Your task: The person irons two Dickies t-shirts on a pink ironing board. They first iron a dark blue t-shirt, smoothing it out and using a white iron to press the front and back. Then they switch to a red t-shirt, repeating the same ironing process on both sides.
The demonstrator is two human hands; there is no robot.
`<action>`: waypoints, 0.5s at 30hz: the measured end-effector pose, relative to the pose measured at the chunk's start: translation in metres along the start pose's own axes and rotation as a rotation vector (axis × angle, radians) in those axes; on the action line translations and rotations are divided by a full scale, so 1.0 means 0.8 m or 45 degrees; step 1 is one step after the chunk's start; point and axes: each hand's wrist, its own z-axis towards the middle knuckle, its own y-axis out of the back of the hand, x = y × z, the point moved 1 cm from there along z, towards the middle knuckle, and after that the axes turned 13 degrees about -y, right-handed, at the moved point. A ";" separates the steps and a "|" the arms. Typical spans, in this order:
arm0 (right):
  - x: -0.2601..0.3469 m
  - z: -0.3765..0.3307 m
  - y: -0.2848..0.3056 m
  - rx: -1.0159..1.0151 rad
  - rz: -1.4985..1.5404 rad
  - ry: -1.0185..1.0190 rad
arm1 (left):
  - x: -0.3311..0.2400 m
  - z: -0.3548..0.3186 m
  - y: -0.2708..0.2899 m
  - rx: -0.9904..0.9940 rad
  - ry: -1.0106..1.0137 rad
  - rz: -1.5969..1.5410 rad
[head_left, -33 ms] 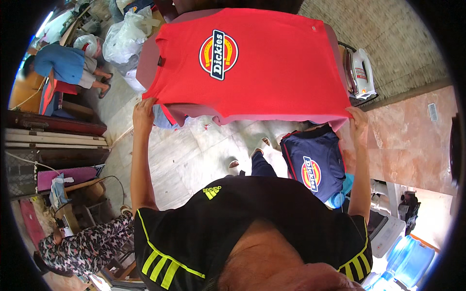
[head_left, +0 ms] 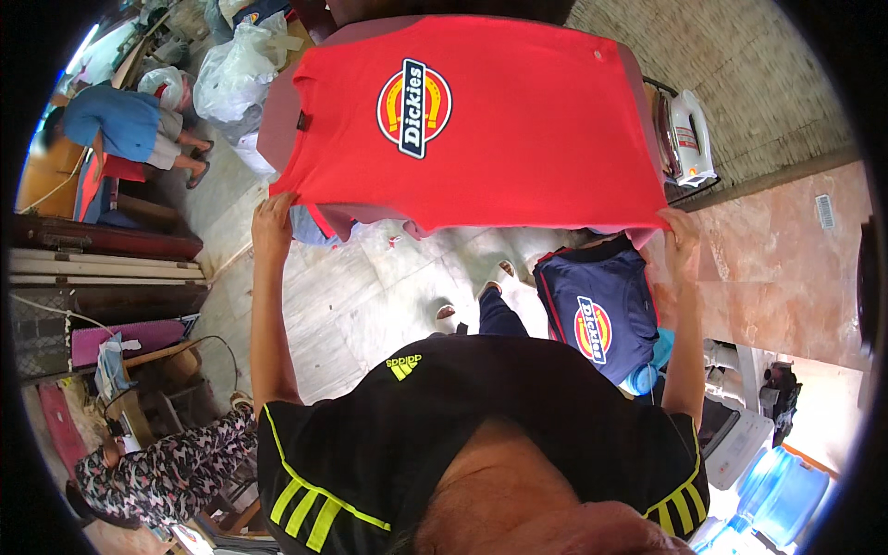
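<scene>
A red T-shirt [head_left: 536, 139] with a round horseshoe print lies spread flat over a mauve-covered ironing board [head_left: 275, 134]. My left hand [head_left: 272, 217] is closed on the shirt's near left corner, at the shoulder end by the neckline. At the near right corner, by the hem, my right hand [head_left: 681, 233] pinches the fabric. Between both hands the shirt's near edge is stretched nearly straight and hangs just over the board's edge. A white iron [head_left: 689, 139] rests on a wire stand at the board's right end.
Folded navy T-shirts [head_left: 597, 305] are stacked below the board, near my right arm. Clear plastic bags [head_left: 236, 79] lie at the far left. A person in a blue shirt [head_left: 116, 122] bends over there; another in patterned clothes [head_left: 166, 472] is lower left. Blue water bottles [head_left: 782, 495] stand lower right.
The shirt's near edge has come slightly toward me and now covers more of the board's near side. Both hands keep their grip and have barely moved.
</scene>
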 end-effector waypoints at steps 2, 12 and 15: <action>0.010 -0.024 0.005 0.044 0.023 -0.055 | -0.012 -0.017 0.007 0.030 0.013 -0.006; 0.003 -0.012 -0.010 0.452 0.000 -0.149 | -0.072 0.047 0.049 0.464 0.201 -0.070; -0.014 0.071 -0.053 0.314 0.181 -0.200 | -0.102 0.168 -0.010 0.102 0.013 -0.453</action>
